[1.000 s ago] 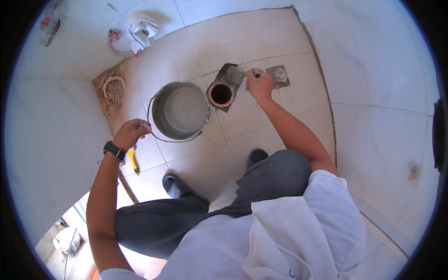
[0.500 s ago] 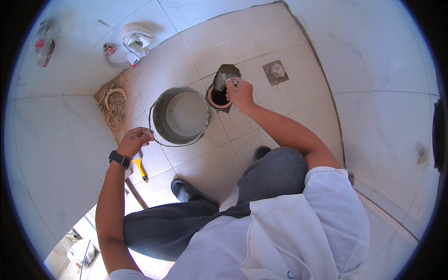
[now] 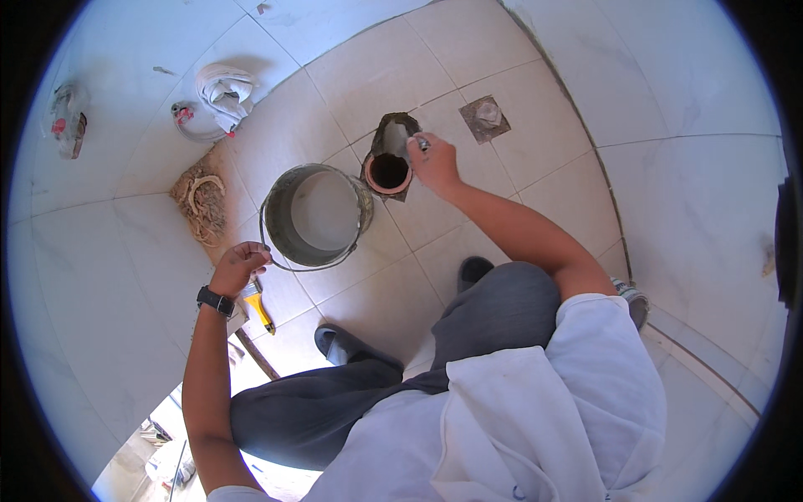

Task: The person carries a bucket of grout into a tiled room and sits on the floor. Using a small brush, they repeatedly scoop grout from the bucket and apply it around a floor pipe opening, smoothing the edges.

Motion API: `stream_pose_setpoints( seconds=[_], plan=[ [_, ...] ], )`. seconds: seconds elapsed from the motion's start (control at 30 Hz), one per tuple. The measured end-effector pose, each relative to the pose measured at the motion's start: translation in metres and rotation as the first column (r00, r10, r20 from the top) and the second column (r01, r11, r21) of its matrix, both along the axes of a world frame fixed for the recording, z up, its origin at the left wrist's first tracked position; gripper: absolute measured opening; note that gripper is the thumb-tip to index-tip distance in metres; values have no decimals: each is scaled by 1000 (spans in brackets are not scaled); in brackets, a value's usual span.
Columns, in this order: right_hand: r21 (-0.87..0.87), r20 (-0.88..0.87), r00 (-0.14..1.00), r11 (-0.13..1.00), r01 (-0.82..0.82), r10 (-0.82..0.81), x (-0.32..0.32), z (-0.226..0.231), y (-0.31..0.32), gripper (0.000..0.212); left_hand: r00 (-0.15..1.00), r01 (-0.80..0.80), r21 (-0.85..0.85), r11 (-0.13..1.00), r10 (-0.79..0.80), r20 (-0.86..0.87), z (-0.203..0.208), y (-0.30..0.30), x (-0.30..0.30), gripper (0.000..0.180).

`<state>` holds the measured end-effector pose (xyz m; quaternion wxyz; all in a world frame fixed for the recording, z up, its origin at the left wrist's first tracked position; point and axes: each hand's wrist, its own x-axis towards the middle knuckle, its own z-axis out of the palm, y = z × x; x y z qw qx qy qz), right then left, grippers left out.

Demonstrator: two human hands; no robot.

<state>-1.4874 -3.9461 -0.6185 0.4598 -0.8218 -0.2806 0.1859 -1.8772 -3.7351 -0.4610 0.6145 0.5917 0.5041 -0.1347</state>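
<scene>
- Fingers of the left hand (image 3: 240, 265) pinch the bucket's wire handle (image 3: 294, 270) at its side, likely to steady it; fingers of the right hand (image 3: 437, 166) curl tightly around a flat grey tool (image 3: 396, 138), hiding its grip.
- The tiled floor (image 3: 376, 276) spreads below both sets of fingers.
- The bucket (image 3: 283, 222) stands between them, just right of the left fingers, seemingly placed so either hand can reach it; a grey mix (image 3: 324, 211) lies inside.
- A rough cut-out (image 3: 386, 124) in the tiles lies just left of the right fingers, next to the bucket.
- A brush (image 3: 263, 311) lies just below the left fingers, perhaps set aside to leave them free.
- The pipe mouth (image 3: 388, 191), orange-rimmed, is just below and left of the right fingers.
- The tool's blade points left from those fingers, apparently angled to clear the pipe; I cannot tell whether it touches the cut-out.
</scene>
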Motion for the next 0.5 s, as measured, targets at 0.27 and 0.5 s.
stream_pose_setpoints(
  seconds=[0.27,0.5],
  plan=[
    [135,-718,683,935,329,-137,-11,6,4,30,998,-62,-30,998,62,-11,0,-3,-2,21],
    [96,-735,647,914,393,-201,9,18,-4,28,999,-44,-58,997,42,-32,-1,0,-1,18]
  ],
)
